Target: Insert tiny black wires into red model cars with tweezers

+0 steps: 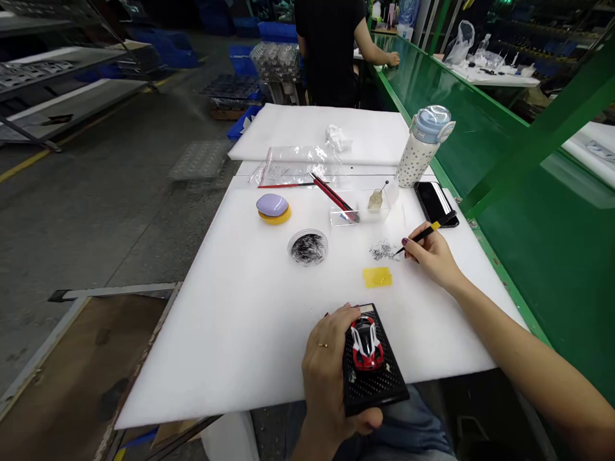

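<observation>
My left hand [327, 368] grips a black display base [379, 394] by its left side at the table's near edge. On that base sits a small red and white model car [368, 346]. Farther right, my right hand [435, 256] pinches black tweezers [421, 234] with a yellow band. Their tip points down into a scatter of tiny black strips [383, 250] on the white surface. A piece of yellow tape [377, 276] lies just nearer than the scatter. To the left, a round clear dish [308, 248] holds many more fine black strips.
Behind these stand a clear tray [336, 219] with a small bottle [375, 199], a red-black pen-like tool [334, 195], a purple and yellow oval case [273, 206], a phone [435, 202], a dotted water bottle [420, 150] and a plastic bag [300, 165]. A green partition [504, 153] borders the right; a person [331, 51] sits ahead.
</observation>
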A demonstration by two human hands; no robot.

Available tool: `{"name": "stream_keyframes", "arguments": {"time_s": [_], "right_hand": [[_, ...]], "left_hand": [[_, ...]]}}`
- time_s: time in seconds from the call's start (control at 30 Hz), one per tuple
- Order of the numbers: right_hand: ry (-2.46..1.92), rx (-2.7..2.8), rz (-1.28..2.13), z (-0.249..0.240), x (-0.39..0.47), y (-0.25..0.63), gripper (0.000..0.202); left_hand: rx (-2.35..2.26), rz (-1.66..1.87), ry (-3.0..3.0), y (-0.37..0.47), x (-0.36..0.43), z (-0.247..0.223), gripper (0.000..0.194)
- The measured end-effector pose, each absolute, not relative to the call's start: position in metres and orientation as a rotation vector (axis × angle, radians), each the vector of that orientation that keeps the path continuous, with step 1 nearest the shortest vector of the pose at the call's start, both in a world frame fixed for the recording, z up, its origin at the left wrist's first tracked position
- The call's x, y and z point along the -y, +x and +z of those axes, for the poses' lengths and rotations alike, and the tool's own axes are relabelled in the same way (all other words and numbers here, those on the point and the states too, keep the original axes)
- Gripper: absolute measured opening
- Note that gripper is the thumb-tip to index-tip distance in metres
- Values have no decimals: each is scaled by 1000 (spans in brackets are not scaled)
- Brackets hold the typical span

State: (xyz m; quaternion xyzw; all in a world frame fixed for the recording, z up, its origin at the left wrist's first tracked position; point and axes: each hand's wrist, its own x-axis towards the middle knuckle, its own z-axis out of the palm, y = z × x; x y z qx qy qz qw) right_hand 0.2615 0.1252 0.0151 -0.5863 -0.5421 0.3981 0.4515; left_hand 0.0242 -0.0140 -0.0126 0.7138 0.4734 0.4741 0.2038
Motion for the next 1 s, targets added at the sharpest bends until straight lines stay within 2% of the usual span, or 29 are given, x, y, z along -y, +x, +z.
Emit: {"name": "stream_keyframes", "arguments": {"time_s": [0.2, 0.43, 0.8, 1.0], "right_hand": [[-1525, 1377, 921, 16, -125, 264, 25], [-1557, 1407, 867, 15, -124, 262, 22], [-1492, 1270, 851, 17, -122, 268, 26], [-1463, 1315, 965, 19, -121, 266, 34]], "left_hand": [[-1325, 1303, 2016, 23, 15, -15, 100], [-1318, 1332, 2016, 23, 15, -17, 101], [-1305, 1325, 2023, 22, 16, -16, 101], [-1321, 1332, 2018, 23, 15, -18, 101]]}}
